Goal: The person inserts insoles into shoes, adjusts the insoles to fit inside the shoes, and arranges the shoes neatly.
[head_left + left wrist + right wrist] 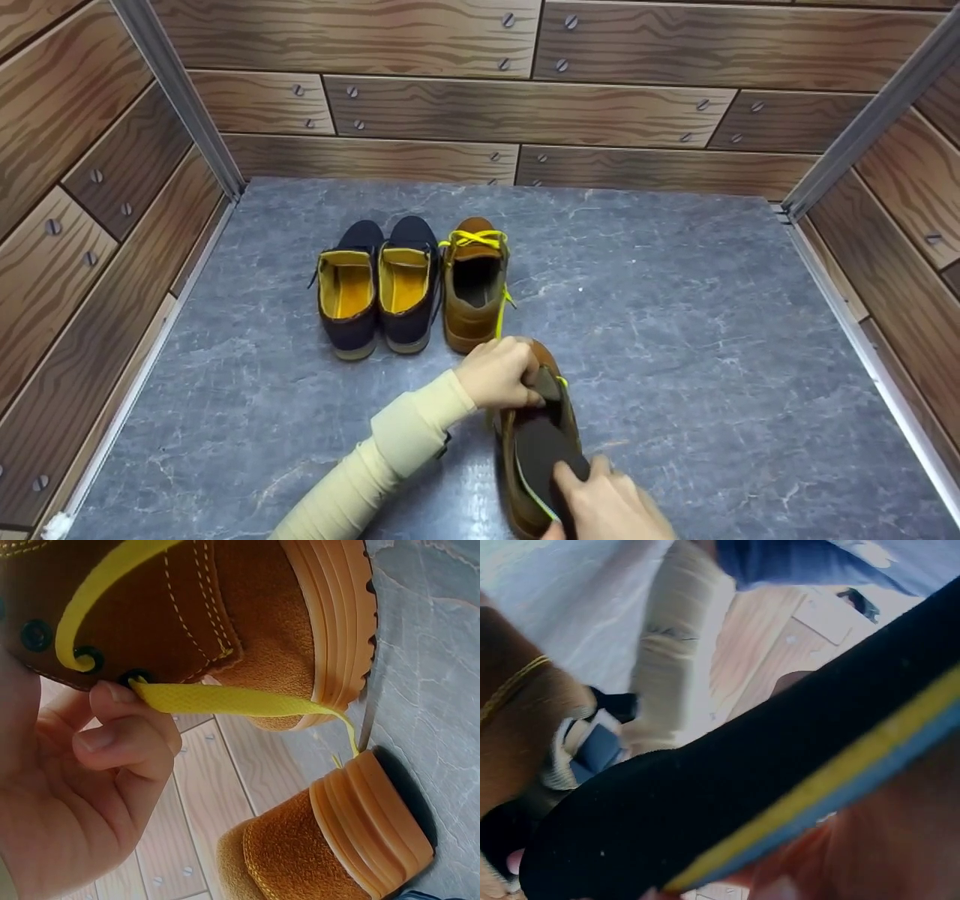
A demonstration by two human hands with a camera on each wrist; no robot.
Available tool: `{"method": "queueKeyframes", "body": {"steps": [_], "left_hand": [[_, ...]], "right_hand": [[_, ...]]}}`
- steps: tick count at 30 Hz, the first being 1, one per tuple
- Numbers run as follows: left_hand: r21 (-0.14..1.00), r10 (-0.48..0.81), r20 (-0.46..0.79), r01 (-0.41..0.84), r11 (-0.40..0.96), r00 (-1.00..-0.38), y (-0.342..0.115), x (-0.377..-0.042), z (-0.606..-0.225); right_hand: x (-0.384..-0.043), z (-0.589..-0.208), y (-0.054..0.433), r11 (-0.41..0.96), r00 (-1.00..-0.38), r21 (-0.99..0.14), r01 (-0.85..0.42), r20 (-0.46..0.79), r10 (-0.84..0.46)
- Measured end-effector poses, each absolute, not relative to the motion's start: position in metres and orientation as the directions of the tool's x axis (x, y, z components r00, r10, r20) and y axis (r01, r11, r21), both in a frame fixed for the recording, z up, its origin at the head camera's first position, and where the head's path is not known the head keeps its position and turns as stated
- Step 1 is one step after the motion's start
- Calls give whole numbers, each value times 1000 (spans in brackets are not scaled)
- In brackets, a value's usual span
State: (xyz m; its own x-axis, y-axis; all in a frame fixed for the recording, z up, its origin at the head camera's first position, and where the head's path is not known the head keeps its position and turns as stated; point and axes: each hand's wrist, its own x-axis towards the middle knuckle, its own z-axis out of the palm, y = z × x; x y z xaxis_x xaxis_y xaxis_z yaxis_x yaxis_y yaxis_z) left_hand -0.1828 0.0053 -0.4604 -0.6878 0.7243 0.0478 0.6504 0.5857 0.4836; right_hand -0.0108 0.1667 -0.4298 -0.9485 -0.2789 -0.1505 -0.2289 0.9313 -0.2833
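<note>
A brown lace-up shoe (pixel 517 504) with yellow laces stands near the front of the floor. My left hand (pixel 498 375) grips its upper at the opening, fingers curled over the edge beside the tongue. In the left wrist view, the shoe's side (pixel 262 630) shows a yellow lace (pixel 232 699) running from an eyelet by my fingertips. My right hand (pixel 611 499) pinches a black insole (pixel 546 450) near one end. The insole lies slantwise over the shoe's opening; its far end is inside and hidden. Yellow and grey-blue layers show along the insole's edge (pixel 817 791).
The other brown shoe (pixel 466 330), also yellow-laced, stands just beyond my left hand. Left of it, two dark shoes (pixel 352 330) with yellow linings stand side by side. Wood-patterned walls (pixel 420 112) enclose the grey marbled floor (pixel 690 337) at the back and sides.
</note>
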Motion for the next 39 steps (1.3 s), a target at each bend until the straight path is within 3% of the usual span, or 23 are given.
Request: {"method": "queueKeyframes", "body": {"steps": [12,21,28,34,39], "left_hand": [[497,717,45,638,588,-695,3,-183,-461],[509,721,38,635,581,-691,2,-183,-462],[507,728,53,647,569,-683,3,-183,-462],[508,728,47,644,572,-684,4,-184,-461],[494,728,60,654,573,-683,5,-184,-461]], "right_hand": [[-29,-449,148,904,-937,-247,-348,111,-331],[-32,-454,143,924,-939,-168,-344,54,-340],[-37,-462,136,922,-931,-169,-347,183,-317],[-48,-464,127,935,-942,-183,-303,208,-264],[-56,-468,122,950,-931,-117,-291,262,-253]]}}
